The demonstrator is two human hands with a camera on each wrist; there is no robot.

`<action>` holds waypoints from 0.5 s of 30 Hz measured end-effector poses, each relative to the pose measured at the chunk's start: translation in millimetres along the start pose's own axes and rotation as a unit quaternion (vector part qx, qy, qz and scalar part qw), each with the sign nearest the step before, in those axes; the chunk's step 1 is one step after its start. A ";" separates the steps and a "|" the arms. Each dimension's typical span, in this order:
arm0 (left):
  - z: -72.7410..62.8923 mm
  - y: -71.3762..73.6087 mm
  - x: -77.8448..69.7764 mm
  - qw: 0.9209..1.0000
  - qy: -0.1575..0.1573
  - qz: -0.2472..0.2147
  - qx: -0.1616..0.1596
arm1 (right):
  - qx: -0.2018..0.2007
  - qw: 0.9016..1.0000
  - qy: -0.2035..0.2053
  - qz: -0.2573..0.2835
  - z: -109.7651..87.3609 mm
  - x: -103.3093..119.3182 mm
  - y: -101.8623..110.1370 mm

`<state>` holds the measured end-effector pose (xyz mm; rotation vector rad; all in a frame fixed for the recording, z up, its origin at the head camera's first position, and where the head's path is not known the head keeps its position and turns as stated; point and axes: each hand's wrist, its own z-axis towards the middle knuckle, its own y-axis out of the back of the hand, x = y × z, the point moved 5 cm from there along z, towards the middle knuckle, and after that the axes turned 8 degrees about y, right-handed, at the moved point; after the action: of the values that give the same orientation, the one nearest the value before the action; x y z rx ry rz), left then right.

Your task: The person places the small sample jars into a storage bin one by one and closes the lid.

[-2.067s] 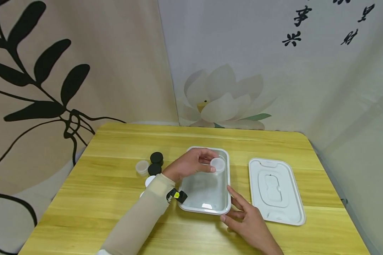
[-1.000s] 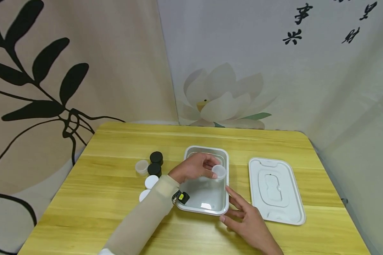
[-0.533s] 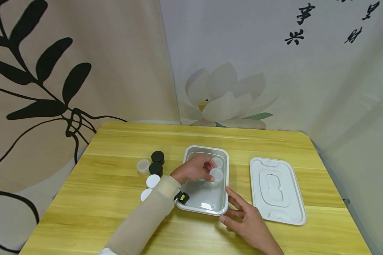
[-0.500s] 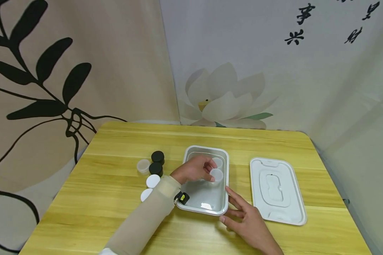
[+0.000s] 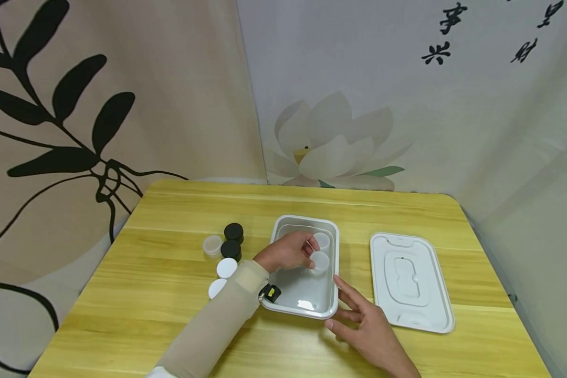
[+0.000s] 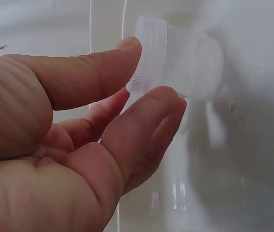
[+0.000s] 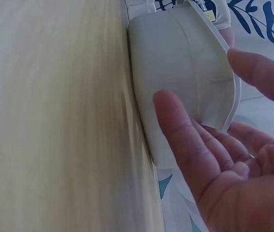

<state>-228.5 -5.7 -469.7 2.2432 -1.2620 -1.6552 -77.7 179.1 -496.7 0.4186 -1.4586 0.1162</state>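
My left hand reaches into a white plastic box, its thumb and fingers pinching the ribbed lid of a small translucent screw-top jar. In the left wrist view the thumb lies on one side of the jar's lid and curled fingers on the other. Right behind this jar, a second translucent jar stands in the box along its right wall. My right hand is at the box's near right corner, fingers extended along the outer wall. In the right wrist view its fingertips are right at the box wall and rim.
Left of the box stand two black-lidded jars, two white-lidded jars and a translucent jar. A white box lid lies flat on the wooden table at the right. A printed curtain hangs behind.
My left hand has brought the held jar down and toward me, to just in front of the other translucent jar, which has come into view. My right hand has stayed at the box corner.
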 end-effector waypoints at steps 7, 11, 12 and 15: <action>-0.6 -0.3 1.2 1.000 0.007 -0.002 0.006 | 0.001 1.000 0.008 -0.013 0.3 -0.2 0.2; -0.3 0.4 2.1 1.000 0.010 -0.004 0.004 | 0.001 1.000 0.013 -0.014 0.1 0.0 0.0; -0.4 0.8 2.1 1.000 0.010 -0.007 0.001 | 0.001 1.000 0.013 -0.015 0.1 0.1 0.0; -1.9 2.8 0.1 1.000 0.003 -0.015 -0.012 | -0.001 1.000 0.012 -0.017 0.0 0.8 0.2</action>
<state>-228.5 -8.3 -467.6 2.2608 -1.2066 -1.6638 -77.7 179.1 -495.8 0.4388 -1.4267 0.0932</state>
